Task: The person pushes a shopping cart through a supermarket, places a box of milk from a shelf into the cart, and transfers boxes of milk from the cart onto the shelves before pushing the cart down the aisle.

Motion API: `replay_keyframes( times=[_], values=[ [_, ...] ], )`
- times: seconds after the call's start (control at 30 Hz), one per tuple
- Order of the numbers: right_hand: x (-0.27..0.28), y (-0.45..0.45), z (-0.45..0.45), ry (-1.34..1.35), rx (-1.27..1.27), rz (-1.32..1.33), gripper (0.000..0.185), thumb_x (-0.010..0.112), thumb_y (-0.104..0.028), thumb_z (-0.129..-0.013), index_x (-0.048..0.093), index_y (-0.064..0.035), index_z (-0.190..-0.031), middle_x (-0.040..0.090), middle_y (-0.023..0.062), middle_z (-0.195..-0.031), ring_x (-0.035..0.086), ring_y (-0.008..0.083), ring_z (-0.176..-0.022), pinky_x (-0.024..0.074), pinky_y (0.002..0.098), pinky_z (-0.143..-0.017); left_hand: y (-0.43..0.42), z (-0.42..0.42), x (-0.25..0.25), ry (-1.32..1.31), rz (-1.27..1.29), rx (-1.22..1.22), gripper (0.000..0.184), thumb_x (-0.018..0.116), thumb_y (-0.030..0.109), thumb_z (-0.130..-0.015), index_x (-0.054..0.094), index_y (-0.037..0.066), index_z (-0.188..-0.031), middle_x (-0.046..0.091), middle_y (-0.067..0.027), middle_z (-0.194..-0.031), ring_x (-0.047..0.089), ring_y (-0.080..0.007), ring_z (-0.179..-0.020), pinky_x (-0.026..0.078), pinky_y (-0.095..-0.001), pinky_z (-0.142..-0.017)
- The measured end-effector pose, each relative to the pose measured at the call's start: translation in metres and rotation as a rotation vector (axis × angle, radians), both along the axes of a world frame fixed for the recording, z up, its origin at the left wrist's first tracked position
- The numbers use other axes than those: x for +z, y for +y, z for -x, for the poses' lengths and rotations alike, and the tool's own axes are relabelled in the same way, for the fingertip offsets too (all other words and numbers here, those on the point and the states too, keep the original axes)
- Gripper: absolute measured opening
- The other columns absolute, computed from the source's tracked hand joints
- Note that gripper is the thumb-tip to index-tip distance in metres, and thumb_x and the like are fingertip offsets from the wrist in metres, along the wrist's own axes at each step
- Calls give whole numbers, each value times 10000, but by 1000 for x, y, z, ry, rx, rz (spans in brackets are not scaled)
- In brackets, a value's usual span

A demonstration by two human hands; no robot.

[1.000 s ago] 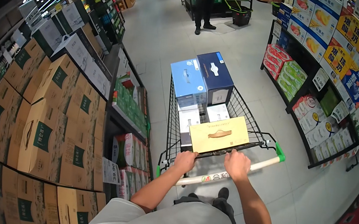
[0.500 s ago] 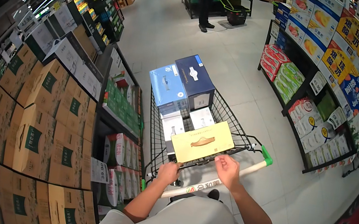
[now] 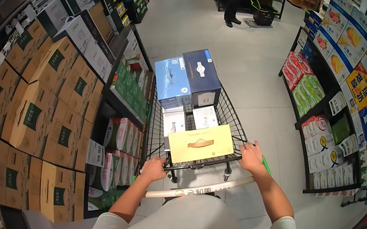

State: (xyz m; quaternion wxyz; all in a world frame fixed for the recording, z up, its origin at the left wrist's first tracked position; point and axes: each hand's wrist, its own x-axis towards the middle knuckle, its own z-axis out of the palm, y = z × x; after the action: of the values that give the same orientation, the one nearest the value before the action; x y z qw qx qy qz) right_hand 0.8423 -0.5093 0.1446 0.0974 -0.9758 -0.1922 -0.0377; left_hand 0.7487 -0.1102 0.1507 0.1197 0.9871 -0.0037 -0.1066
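Brown cartons (image 3: 53, 97) stand left of the shopping cart (image 3: 235, 115), whose near-left corner the left hand (image 3: 154, 169) touches, how tightly I cannot tell. At the cart's near end lies a yellow box (image 3: 199, 151), likely stiff, best lifted by its brown handle (image 3: 200, 143); the loaded cart probably rolls heavily. The right hand (image 3: 250, 157) bends over the near-right corner, its closure equally unclear.

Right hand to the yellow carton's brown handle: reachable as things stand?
Likely yes. The right hand is at the shopping cart's near right corner, beside the yellow carton; its brown handle faces up, with nothing lying over it.
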Motion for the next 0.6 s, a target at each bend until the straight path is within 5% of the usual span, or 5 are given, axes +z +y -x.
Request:
replay_keyframes(
  times=[0.07, 0.1, 0.27, 0.37, 0.6],
  values=[
    [-10, 0, -2, 199, 73, 371, 299, 573, -184, -811, 685, -73, -1064, 641, 122, -1131, 456, 286, -1236, 223, 433, -1140, -11, 7, -8, -30, -36, 6, 399, 712, 411, -732, 672, 80, -952, 635, -190, -1002, 634, -354, -920, 519, -449, -790],
    [-12, 1, -5, 105, 107, 416, 263, 513, -201, -836, 731, -94, -937, 668, 103, -1058, 506, 268, -1171, 260, 419, -1118, -15, 8, -3, -88, -47, 36, 345, 741, 368, -718, 680, 73, -885, 667, -133, -916, 636, -321, -903, 517, -437, -769],
    [-21, 1, -21, 108, 127, 388, 240, 523, -173, -812, 732, -98, -903, 685, 106, -1009, 575, 256, -1096, 324, 410, -1062, -22, 4, 5, -107, -60, 38, 396, 697, 437, -740, 677, 57, -851, 639, -191, -899, 636, -369, -832, 525, -454, -737],
    [-24, -5, -16, 178, 84, 320, 194, 569, -163, -694, 717, -84, -790, 699, 108, -859, 666, 238, -889, 356, 395, -1046, -35, 12, 6, -134, -77, 54, 441, 688, 475, -749, 666, 39, -818, 633, -190, -873, 632, -369, -829, 520, -455, -714],
    [-16, -14, -32, 175, 74, 345, 190, 590, -167, -644, 722, -80, -749, 700, 113, -815, 680, 242, -833, 360, 368, -1050, -48, 9, -10, -218, -100, 26, 338, 671, 395, -763, 650, 57, -771, 642, -169, -842, 633, -345, -820, 517, -446, -685]
  ],
)
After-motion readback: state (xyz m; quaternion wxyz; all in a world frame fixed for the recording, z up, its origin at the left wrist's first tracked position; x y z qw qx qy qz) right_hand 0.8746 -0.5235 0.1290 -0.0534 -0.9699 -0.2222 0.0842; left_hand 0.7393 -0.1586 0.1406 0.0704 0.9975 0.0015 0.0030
